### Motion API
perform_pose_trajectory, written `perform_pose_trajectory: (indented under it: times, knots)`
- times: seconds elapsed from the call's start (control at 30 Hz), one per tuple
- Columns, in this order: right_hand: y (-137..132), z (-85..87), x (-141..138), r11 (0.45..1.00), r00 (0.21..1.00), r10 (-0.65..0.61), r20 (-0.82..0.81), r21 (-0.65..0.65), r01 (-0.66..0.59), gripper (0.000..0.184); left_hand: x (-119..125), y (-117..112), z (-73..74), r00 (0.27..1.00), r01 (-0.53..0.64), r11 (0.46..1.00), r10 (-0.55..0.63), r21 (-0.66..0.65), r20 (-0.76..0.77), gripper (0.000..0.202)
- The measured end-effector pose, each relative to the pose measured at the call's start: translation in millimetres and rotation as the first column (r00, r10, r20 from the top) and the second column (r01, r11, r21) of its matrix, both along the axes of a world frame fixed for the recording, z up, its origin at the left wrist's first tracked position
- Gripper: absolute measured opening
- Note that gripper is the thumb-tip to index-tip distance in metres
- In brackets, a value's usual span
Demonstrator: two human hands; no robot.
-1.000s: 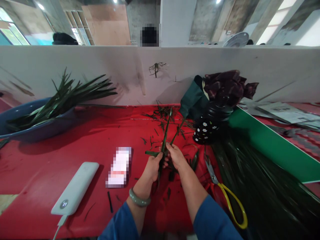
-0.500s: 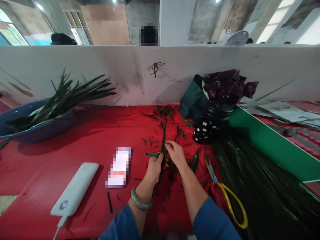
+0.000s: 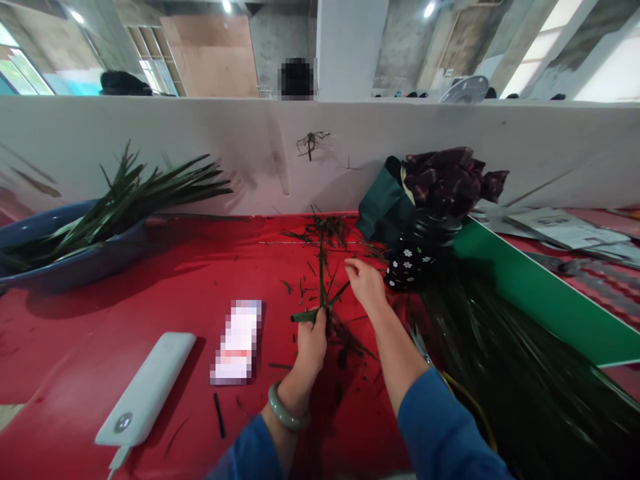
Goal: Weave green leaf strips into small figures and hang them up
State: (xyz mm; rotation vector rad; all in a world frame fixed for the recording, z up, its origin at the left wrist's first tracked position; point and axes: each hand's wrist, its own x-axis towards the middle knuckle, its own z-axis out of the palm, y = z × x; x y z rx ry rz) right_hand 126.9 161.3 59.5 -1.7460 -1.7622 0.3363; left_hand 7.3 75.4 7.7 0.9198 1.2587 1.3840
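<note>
My left hand (image 3: 313, 340) grips a small piece of green leaf strips (image 3: 321, 280), with its thumb pressed on the spot where they cross. One strip stands up away from me, a folded one points left, and another slants to the upper right. That slanting strip (image 3: 341, 293) runs up to my right hand (image 3: 367, 283), whose fingers are closed in a pinch on it; the end is hidden behind them. Scissors (image 3: 420, 343) with yellow handles lie by my right forearm, partly covered by the sleeve. Leaf scraps (image 3: 330, 230) are strewn on the red table (image 3: 165, 287).
A blue basin (image 3: 95, 257) with long leaves stands at left. A phone (image 3: 237, 340) and a white power bank (image 3: 147, 390) lie nearer. Right are a dark bundle of leaves (image 3: 510, 360), a flowered black item (image 3: 407, 263) and a green bag (image 3: 385, 200). A white partition (image 3: 200, 127) closes the back.
My right hand has moved away from my left hand, to the right and slightly farther out, drawing a strip aside. My left hand keeps its hold. The right sleeve now covers more of the scissors.
</note>
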Motion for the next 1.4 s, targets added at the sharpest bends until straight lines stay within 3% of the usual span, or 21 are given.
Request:
perform_pose_trajectory:
  times: [0.1, 0.23, 0.43, 0.63, 0.73, 0.83, 1.0, 1.4]
  knots:
    - [36, 11.2, -10, 0.985, 0.964, 0.068, 0.256, -0.174, -0.024, 0.028, 0, -1, 1.0, 0.998, -0.052, 0.997, 0.054, 0.048, -0.03, 0.029]
    - [76, -2.0, -33, 0.937, 0.92, 0.111, 0.376, -0.348, 0.029, 0.031, 0, -2, -1.5, 0.996, -0.086, 0.996, 0.086, 0.008, 0.015, 0.032]
    - [100, -27.6, -40, 0.9, 0.94, 0.028, 0.339, -0.418, 0.123, 0.03, 0, 0, -1.8, 0.994, -0.094, 0.995, 0.095, -0.012, 0.062, 0.032]
    - [107, -18.1, -9, 0.933, 0.982, -0.095, 0.162, -0.33, 0.144, 0.024, 2, 2, 0.3, 0.986, -0.134, 0.989, 0.14, -0.064, 0.09, 0.035]
    - [110, 0.8, -1, 0.971, 0.992, -0.123, 0.035, -0.204, 0.128, 0.029, 4, 2, -2.1, 0.984, -0.11, 0.989, 0.122, -0.099, 0.13, 0.035]
    - [117, 30.2, -3, 0.993, 0.992, -0.111, -0.059, -0.056, 0.108, 0.031, 4, 2, -3.0, 0.98, -0.097, 0.986, 0.119, -0.138, 0.158, 0.036]
    - [142, 89.4, -16, 0.96, 0.975, -0.035, -0.221, 0.263, 0.094, 0.025, 3, 1, 0.4, 0.976, -0.112, 0.984, 0.134, -0.135, 0.172, 0.036]
    - [182, 207.8, -28, 0.898, 0.978, -0.187, 0.087, 0.418, 0.135, 0.024, 7, 2, 4.0, 0.966, -0.081, 0.983, 0.118, -0.166, 0.229, 0.034]
